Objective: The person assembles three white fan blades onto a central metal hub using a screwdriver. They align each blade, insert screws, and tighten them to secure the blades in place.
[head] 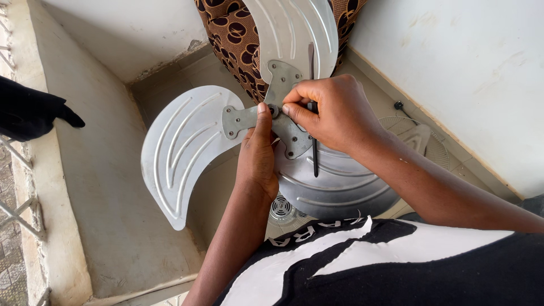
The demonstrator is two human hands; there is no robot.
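Three-bladed silver metal fan blade point(187, 141), held mid-frame: hub pinched underneath by left hand point(258, 156). Right hand point(331, 110), at 1 o'clock, fingers closed around thin black screwdriver point(314, 153) at the hub. Fastening judged underway, unfinished. White fan grille point(422, 139) at 3 o'clock.

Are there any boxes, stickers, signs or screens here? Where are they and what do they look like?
No boxes, stickers, signs or screens.
Shirt print: white block letters and white shapes on the person's black shirt, bottom of the picture, below the silver fan blade.
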